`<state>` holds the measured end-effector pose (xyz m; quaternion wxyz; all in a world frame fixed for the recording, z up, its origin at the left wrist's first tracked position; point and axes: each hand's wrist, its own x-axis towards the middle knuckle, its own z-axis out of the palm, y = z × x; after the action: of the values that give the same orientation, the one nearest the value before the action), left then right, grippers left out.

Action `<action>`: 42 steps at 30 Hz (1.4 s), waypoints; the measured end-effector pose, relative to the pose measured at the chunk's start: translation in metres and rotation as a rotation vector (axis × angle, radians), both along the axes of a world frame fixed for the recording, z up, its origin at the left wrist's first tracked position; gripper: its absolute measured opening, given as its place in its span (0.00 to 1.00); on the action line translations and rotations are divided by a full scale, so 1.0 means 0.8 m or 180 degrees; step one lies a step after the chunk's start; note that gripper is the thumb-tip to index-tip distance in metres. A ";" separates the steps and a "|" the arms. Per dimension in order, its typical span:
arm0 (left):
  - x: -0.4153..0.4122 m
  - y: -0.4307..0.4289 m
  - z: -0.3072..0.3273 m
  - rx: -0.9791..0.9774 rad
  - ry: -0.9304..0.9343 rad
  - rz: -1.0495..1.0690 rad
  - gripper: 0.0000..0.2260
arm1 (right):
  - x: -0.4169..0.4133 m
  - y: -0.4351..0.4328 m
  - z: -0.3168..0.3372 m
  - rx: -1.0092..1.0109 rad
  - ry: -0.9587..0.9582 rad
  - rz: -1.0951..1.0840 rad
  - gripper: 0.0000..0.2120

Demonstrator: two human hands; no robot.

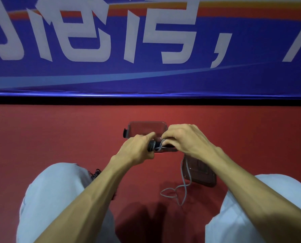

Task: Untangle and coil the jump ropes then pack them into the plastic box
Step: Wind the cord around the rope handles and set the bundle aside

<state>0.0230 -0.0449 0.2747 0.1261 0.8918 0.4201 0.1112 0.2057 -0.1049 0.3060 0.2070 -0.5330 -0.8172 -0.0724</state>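
Observation:
A clear plastic box sits on the red floor just beyond my hands. My left hand grips the dark jump-rope handles with grey cord wound round them. My right hand pinches the grey cord against the handles. The loose end of the grey rope trails down from my right hand and lies in loops on the floor. The box's lid lies flat to the right, under the trailing cord. The inside of the box is partly hidden by my hands.
My knees in light trousers frame the floor on both sides. A small dark object peeks out beside my left knee. A blue banner with white characters hangs on the wall ahead.

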 end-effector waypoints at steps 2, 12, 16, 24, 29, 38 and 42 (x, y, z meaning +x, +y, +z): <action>0.002 -0.003 -0.001 0.0052 0.0003 -0.0147 0.15 | 0.000 0.000 0.002 0.0080 0.0265 -0.0209 0.09; 0.005 -0.013 0.011 0.0089 -0.0466 -0.0437 0.15 | 0.013 0.011 0.012 -0.0776 0.2167 -0.1078 0.23; 0.004 -0.010 0.018 -0.0256 -0.0883 -0.0479 0.11 | 0.014 0.010 0.019 -0.1488 0.3529 -0.0695 0.12; 0.008 -0.017 0.031 -0.1700 -0.2589 -0.0047 0.07 | 0.009 0.018 0.023 -0.2016 0.5328 -0.0487 0.16; 0.013 -0.014 0.038 -0.2181 -0.3483 0.0400 0.07 | 0.002 0.019 0.017 -0.2350 0.5345 -0.0443 0.13; 0.009 -0.014 0.041 -0.2163 -0.3665 0.0761 0.07 | -0.006 0.007 0.011 -0.2931 0.3460 -0.0176 0.06; 0.010 -0.006 0.028 -0.1824 -0.3466 0.0821 0.03 | -0.008 0.007 0.003 -0.3016 0.2896 -0.0425 0.02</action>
<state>0.0309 -0.0494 0.2974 0.5416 0.5803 0.4129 0.4467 0.1992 -0.0990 0.3080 0.2698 -0.5934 -0.5568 0.5149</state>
